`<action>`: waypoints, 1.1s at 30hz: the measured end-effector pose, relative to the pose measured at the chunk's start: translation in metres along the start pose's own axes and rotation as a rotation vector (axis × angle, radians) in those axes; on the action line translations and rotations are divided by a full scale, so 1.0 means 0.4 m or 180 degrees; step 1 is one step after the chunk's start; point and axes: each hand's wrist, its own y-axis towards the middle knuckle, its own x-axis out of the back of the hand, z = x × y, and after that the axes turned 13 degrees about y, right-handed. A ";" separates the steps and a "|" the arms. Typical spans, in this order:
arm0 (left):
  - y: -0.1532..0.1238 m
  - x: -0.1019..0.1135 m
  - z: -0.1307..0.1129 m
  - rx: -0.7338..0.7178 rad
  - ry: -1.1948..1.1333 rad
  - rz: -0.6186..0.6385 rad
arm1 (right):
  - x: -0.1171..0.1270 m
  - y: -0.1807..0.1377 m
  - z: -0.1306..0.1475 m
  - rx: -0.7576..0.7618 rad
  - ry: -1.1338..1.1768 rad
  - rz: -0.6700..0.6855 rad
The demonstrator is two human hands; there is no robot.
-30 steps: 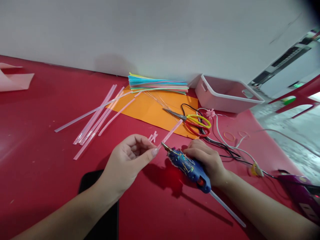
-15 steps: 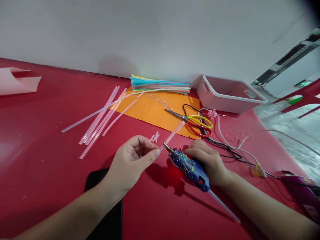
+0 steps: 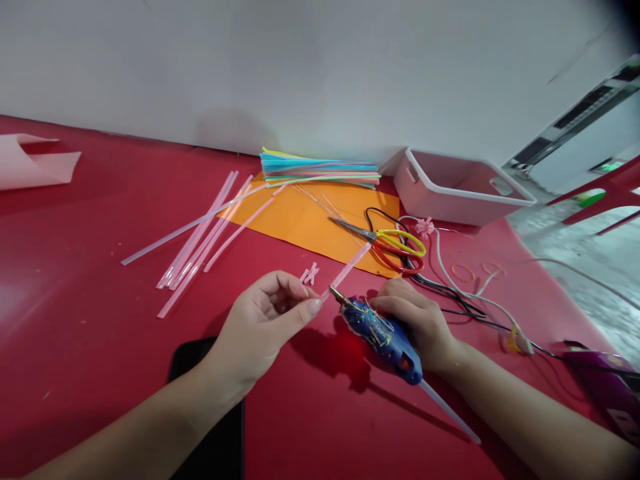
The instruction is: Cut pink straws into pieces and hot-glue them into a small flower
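Head view: above a red worktop (image 3: 100, 360), the left hand (image 3: 265, 320) pinches the lower end of a narrow pink strip (image 3: 350, 265) between thumb and fingers; the strip slants up and to the right, its far end appearing just beside the pivot of the scissors (image 3: 400, 247). The right hand (image 3: 420, 320) is closed about a blue glue gun (image 3: 375, 327), whose body is flecked with glitter and stringy residue, and whose metal nozzle points at the strip near the left fingertips; whether nozzle and strip actually touch cannot be made out with certainty at this angle. A translucent glue stick (image 3: 450, 410) projects from the rear of the gun. Short pink pieces (image 3: 311, 274) lie just beyond the left hand. Farther back, an orange sheet (image 3: 310, 223) lies partly under the scissors, which have one yellow and one red handle, and a bundle of multicoloured stems (image 3: 320, 170) rests along its back edge near the wall (image 3: 300, 73). To the left, long pink strips (image 3: 200, 247) lie loosely, crossed by a paler one. To the right stand a pale pink box (image 3: 460, 197) and, in front of it, a small pink bow-like piece (image 3: 425, 228) among cables. A dark flat object (image 3: 220, 427) lies beneath the left forearm; a purple power strip (image 3: 600, 380) sits at the right edge.
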 end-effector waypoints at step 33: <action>-0.009 0.004 -0.005 -0.0332 0.0369 -0.0005 | 0.005 -0.001 0.000 -0.0037 0.0022 0.0004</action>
